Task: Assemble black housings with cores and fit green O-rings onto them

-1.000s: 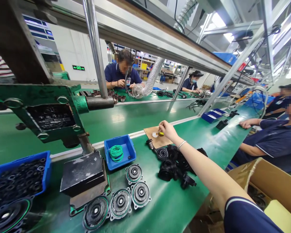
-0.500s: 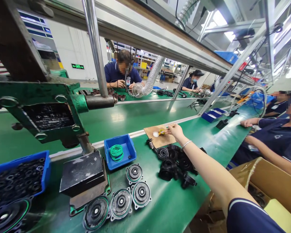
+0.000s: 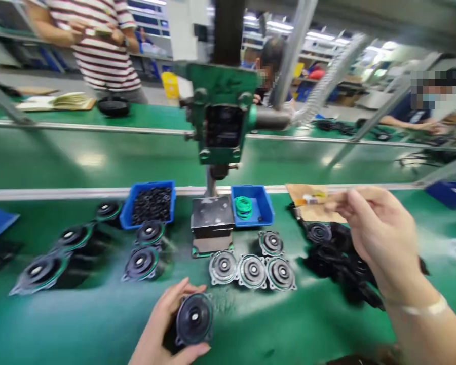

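Observation:
In my left hand (image 3: 167, 327) is a round black pump cover (image 3: 195, 317) with small lugs round its rim, tilted so its ringed face shows. Its fingers and thumb wrap the sides. My right hand (image 3: 380, 230) is raised at the right, pinching a thin, yellowish tool (image 3: 314, 199) that looks like a small brush, blurred by motion. The tool's tip points left, over a piece of brown cardboard (image 3: 294, 190). Below that hand lies a heap of black plastic parts (image 3: 332, 263). Similar covers (image 3: 253, 270) stand in a cluster between the hands.
A green press (image 3: 223, 126) with a black block (image 3: 213, 215) stands at the middle. Beside it are a blue bin of black rings (image 3: 152, 203) and a blue bin (image 3: 265, 205) holding green rings. More covers (image 3: 140, 261) stand at left. Several people work beyond the bench.
The view has swung left and down. My left hand has come into sight holding a cover. My right hand now shows the thin tool between its fingers.

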Tool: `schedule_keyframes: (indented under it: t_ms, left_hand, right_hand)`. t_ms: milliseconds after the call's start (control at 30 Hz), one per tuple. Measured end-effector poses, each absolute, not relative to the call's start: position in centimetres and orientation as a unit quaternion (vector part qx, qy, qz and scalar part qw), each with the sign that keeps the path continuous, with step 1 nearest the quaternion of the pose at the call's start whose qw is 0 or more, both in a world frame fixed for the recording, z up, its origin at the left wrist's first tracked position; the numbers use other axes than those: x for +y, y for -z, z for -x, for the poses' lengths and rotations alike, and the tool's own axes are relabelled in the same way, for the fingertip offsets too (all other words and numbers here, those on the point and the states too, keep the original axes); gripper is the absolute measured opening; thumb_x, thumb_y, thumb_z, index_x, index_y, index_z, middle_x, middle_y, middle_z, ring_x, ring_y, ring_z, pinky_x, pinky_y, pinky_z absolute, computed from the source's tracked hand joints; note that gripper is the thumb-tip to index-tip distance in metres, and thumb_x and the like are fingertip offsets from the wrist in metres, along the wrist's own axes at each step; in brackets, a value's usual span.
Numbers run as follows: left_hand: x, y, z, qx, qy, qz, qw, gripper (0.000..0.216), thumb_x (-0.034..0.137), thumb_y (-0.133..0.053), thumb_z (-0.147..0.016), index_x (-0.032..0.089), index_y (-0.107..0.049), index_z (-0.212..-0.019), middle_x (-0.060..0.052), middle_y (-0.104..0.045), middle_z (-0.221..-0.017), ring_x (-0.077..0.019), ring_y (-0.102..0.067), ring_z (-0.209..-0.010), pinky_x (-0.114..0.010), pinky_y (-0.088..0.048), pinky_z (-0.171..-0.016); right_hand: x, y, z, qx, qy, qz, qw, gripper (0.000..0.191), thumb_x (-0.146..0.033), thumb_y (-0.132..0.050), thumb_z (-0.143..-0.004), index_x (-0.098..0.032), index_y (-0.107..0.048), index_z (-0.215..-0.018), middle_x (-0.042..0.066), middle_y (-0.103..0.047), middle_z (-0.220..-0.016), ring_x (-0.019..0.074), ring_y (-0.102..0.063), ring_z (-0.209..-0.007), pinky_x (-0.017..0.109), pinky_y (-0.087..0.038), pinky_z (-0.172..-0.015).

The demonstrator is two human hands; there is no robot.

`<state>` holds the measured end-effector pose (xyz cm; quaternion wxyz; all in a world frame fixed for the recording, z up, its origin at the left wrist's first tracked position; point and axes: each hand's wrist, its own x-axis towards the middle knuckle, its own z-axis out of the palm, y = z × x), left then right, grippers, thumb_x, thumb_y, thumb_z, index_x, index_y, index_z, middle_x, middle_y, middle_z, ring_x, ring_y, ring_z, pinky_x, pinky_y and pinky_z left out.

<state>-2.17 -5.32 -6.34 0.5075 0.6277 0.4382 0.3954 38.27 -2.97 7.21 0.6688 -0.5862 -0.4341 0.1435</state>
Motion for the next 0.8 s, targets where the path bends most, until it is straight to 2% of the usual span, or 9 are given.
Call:
schedule_keyframes:
  t_ms: [100, 233, 367, 600, 800]
  left_hand:
    - [-5.2, 5.8, 2.7, 0.408, -0.378, -0.604, 0.571, 0.085, 0.042, -0.085, -0.078, 0.034, -0.037, -0.147, -0.010, -0.064, -0.128, -0.0326, -0.062, -0.125, -0.047, -0.051, -0.106]
    - [-5.0, 5.9, 3.5, 0.388, -0.361, -0.611, 0.588, 0.094, 0.031, -0.087, -0.078, 0.036, -0.028, -0.151, -0.009, -0.063, -0.129, -0.0284, -0.061, -0.125, -0.043, -0.048, -0.109]
    - [-5.1, 6.3, 3.5, 0.384, -0.367, -0.612, 0.586, 0.099, 0.030, -0.087, -0.078, 0.040, -0.023, -0.153, -0.006, -0.062, -0.130, -0.0257, -0.063, -0.122, -0.042, -0.047, -0.111]
    - [-5.0, 6.6, 3.4, 0.371, -0.361, -0.641, 0.567, 0.105, 0.027, -0.086, -0.078, 0.037, -0.017, -0.156, -0.009, -0.061, -0.131, -0.0288, -0.063, -0.123, -0.049, -0.046, -0.113]
    - [-5.1, 6.8, 3.5, 0.363, -0.369, -0.649, 0.558, 0.108, 0.022, -0.086, -0.077, 0.038, -0.016, -0.157, -0.009, -0.063, -0.130, -0.0292, -0.065, -0.121, -0.047, -0.050, -0.110]
  right_hand:
    - [-6.0, -6.8, -31.1, -0.514, -0.201, 0.575, 0.604, 0.002, -0.023, -0.064, -0.096, -0.024, -0.065, -0.095, 0.010, -0.074, -0.096, 0.0213, -0.075, -0.082, 0.036, -0.063, -0.081]
    - [-6.9, -5.0, -25.3, -0.657, -0.327, 0.440, 0.518, 0.023, -0.012, -0.051, -0.101, -0.029, -0.060, -0.114, 0.006, -0.074, -0.107, 0.0193, -0.076, -0.090, 0.034, -0.064, -0.080]
    - [-5.1, -4.2, -23.2, -0.747, -0.347, 0.356, 0.442, 0.032, -0.003, -0.054, -0.097, -0.026, -0.058, -0.119, 0.005, -0.072, -0.110, 0.0170, -0.071, -0.104, 0.033, -0.060, -0.090]
    - [-2.9, -4.6, -21.8, -0.796, -0.355, 0.317, 0.375, 0.025, -0.004, -0.059, -0.096, -0.021, -0.059, -0.115, 0.006, -0.072, -0.105, 0.0143, -0.069, -0.104, 0.028, -0.056, -0.093]
    - [-1.8, -4.8, -21.5, -0.804, -0.376, 0.324, 0.328, 0.019, -0.011, -0.058, -0.099, -0.022, -0.058, -0.115, 0.005, -0.071, -0.107, 0.0138, -0.069, -0.101, 0.028, -0.055, -0.091]
